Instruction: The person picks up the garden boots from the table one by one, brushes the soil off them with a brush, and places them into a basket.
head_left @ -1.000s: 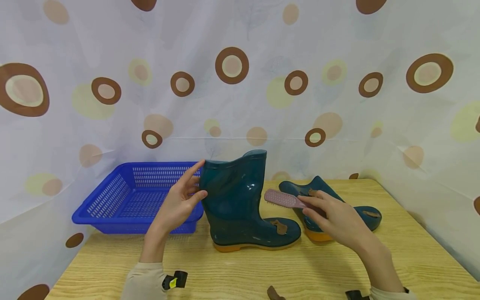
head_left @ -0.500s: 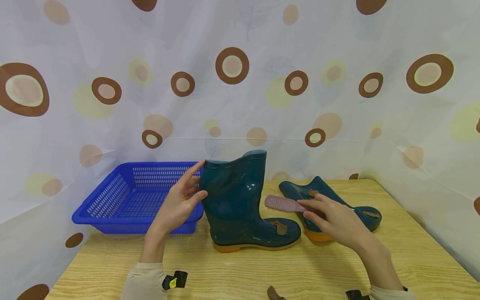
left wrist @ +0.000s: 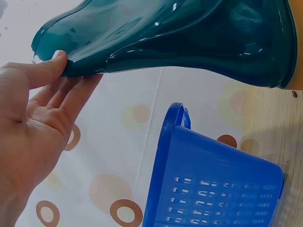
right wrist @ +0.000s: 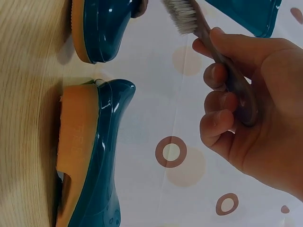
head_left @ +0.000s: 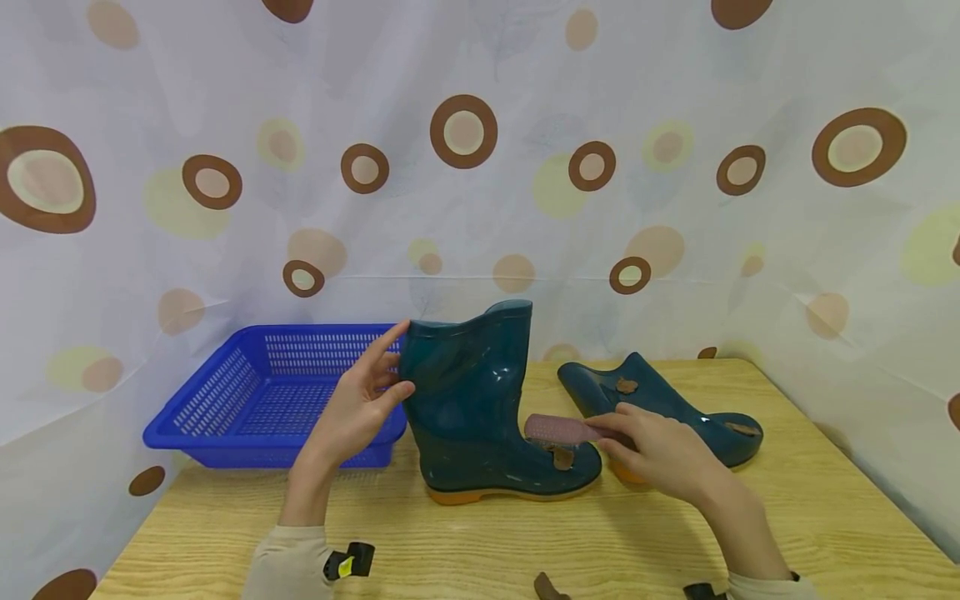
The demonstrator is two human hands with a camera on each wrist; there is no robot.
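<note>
A dark teal rain boot (head_left: pixel 465 408) with an orange sole stands upright on the wooden table, a brown muddy-looking patch (head_left: pixel 563 458) on its toe. My left hand (head_left: pixel 358 408) holds the back of its shaft near the top; in the left wrist view the thumb (left wrist: pixel 59 56) lies on the near side, the fingers behind. My right hand (head_left: pixel 667 454) grips the handle of a pinkish scrubbing brush (head_left: pixel 557 429). Its head is close over the boot's instep, bristles down, right by the brown patch. The right wrist view shows the pale bristles (right wrist: pixel 182 16) and the fingers curled round the handle.
A second teal boot (head_left: pixel 667 400) lies on its side behind my right hand, with brown patches on it. To the left stands a blue plastic basket (head_left: pixel 277 454). One loose brown piece (head_left: pixel 550 586) lies at the table's front. A patterned curtain (head_left: pixel 480 217) closes off the back.
My right hand has lowered the brush from beside the boot's shaft down to its instep, near the brown patch. My left hand and the upright boot have stayed in place.
</note>
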